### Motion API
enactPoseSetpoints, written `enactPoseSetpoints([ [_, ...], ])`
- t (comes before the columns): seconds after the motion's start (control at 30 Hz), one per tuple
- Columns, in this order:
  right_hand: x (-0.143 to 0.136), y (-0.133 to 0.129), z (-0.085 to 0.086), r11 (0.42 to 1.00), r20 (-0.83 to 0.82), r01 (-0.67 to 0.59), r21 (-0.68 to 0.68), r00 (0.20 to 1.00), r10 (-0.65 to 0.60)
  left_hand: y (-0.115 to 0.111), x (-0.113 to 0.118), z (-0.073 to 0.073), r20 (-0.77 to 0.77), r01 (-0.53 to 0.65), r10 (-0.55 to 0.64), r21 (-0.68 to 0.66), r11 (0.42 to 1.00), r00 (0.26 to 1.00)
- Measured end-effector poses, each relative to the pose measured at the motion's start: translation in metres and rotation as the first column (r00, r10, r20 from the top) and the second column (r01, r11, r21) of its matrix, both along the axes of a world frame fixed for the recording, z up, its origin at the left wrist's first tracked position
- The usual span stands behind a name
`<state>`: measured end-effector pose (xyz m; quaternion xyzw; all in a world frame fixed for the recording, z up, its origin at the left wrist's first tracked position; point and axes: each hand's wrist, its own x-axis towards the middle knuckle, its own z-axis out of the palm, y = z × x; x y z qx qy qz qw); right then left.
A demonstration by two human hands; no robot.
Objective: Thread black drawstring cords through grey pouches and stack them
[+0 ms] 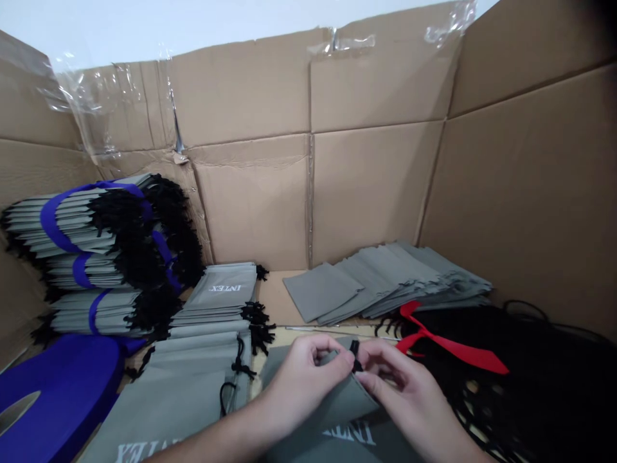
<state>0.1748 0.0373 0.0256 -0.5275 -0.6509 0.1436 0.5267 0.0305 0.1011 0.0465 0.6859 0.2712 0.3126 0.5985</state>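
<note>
At the lower middle, a grey fabric drawstring pouch is held up at its top corner. My left hand is closed, with thumb and fingers pinching the pouch near that corner. From the other side, my right hand pinches at the black cord that comes out of the corner; its fingertips partly hide the cord. Beneath lies another grey pouch with white lettering. Left of my hands runs an overlapping row of grey pouches marked INTEX, their black cords knotted.
Bundles of corded pouches, strapped in blue, are stacked at left, above a roll of blue ribbon. Flat grey pouches are fanned behind my hands. A black cord heap with a red ribbon lies right. Cardboard walls enclose everything.
</note>
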Motion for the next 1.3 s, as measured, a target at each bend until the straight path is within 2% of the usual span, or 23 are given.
enactPoseSetpoints([
  [0.1,0.006,-0.002,0.003,0.973,0.276,-0.019,0.230,0.960,-0.047,0.001,-0.001,0.001,0.049,0.043,-0.036,-0.157,0.987,0.998],
  [0.2,0.013,-0.001,0.005,0.918,0.492,-0.109,0.381,0.865,-0.102,0.003,-0.004,0.001,0.095,0.116,-0.092,-0.288,0.950,0.991],
  [0.3,0.017,-0.001,0.008,0.849,0.598,-0.138,0.510,0.766,-0.234,0.007,-0.007,-0.001,0.111,0.166,-0.133,-0.388,0.907,0.985],
  [0.37,0.017,-0.002,0.011,0.822,0.627,-0.156,0.547,0.727,-0.279,0.009,-0.009,-0.003,0.121,0.194,-0.157,-0.438,0.878,0.980],
  [0.43,0.016,-0.004,0.014,0.834,0.642,-0.156,0.530,0.716,-0.274,0.012,-0.010,-0.006,0.120,0.210,-0.174,-0.489,0.847,0.978],
  [0.5,0.014,-0.006,0.016,0.874,0.626,-0.116,0.472,0.742,-0.239,0.014,-0.011,-0.008,0.098,0.211,-0.188,-0.549,0.809,0.977],
  [0.6,0.013,-0.009,0.019,0.948,0.595,-0.048,0.316,0.788,-0.159,0.016,-0.013,-0.010,0.086,0.281,-0.289,-0.600,0.749,0.954],
  [0.67,0.012,-0.010,0.022,0.964,0.612,-0.050,0.260,0.781,-0.125,0.018,-0.015,-0.011,0.100,0.344,-0.361,-0.605,0.718,0.927],
  [0.73,0.011,-0.011,0.025,0.963,0.642,-0.074,0.261,0.758,-0.116,0.020,-0.015,-0.012,0.105,0.352,-0.369,-0.618,0.703,0.923],
  [0.87,0.012,-0.011,0.031,0.945,0.716,-0.144,0.295,0.688,-0.118,0.021,-0.012,-0.016,0.044,0.213,-0.252,-0.685,0.696,0.967],
  [1.1,0.017,-0.015,0.034,0.910,0.850,-0.296,0.289,0.517,-0.102,0.022,-0.008,-0.018,-0.024,0.122,-0.183,-0.660,0.741,0.983],
  [1.2,0.017,-0.015,0.031,0.898,0.869,-0.335,0.285,0.486,-0.094,0.025,-0.008,-0.022,-0.013,0.197,-0.277,-0.670,0.716,0.961],
  [1.3,0.019,-0.013,0.028,0.892,0.883,-0.359,0.276,0.460,-0.088,0.028,-0.010,-0.027,0.018,0.308,-0.409,-0.690,0.655,0.912],
])
